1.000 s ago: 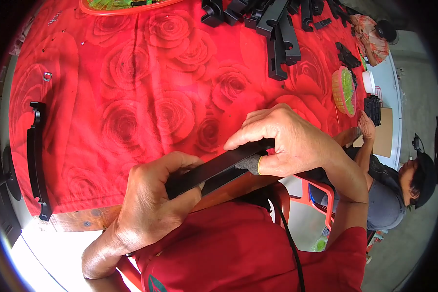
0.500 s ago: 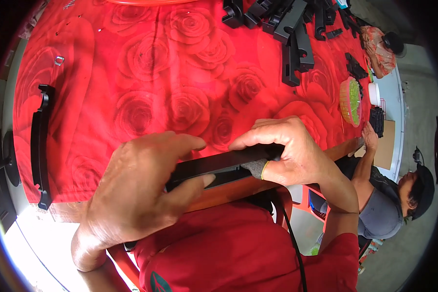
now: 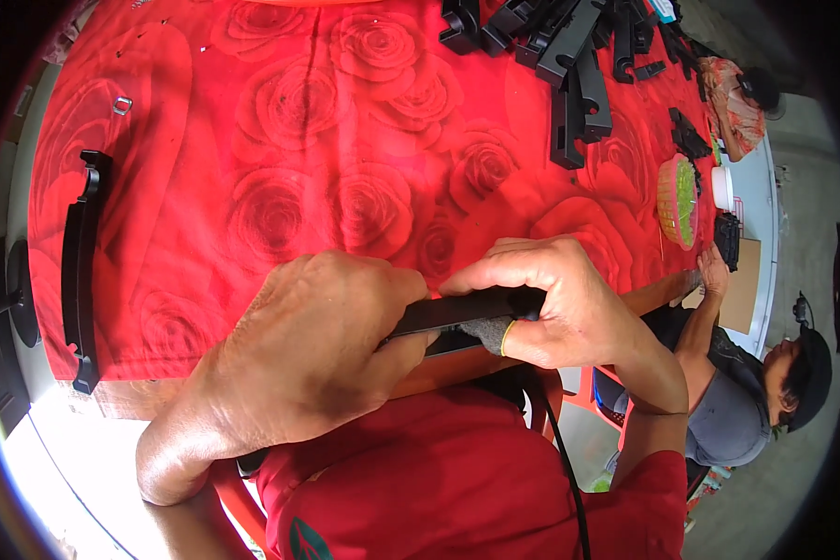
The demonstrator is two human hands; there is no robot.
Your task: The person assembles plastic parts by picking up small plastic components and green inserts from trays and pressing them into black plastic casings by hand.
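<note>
A long black plastic part [image 3: 453,312] lies level between my hands, just above the table's near edge. My right hand [image 3: 569,303] grips its right end, fingers over the top and a thumb in a grey fabric cover below. Closed around the part's left portion, my left hand [image 3: 313,350] hides that end behind its knuckles and pinching fingers. A second long black plastic part [image 3: 79,271], with notched ends, rests on the left side of the table.
A red rose-patterned cloth [image 3: 345,121] covers the table. Several black plastic parts [image 3: 569,56] are piled at the far right. A basket of green bits [image 3: 679,201] and a white container [image 3: 721,187] stand at the right edge. Another person [image 3: 737,401] sits at the right; a small metal ring [image 3: 121,105] lies far left.
My left hand has slid right along the black part, and its fingers, parted before, have closed on it. My right hand keeps its hold. The whole view has shifted slightly.
</note>
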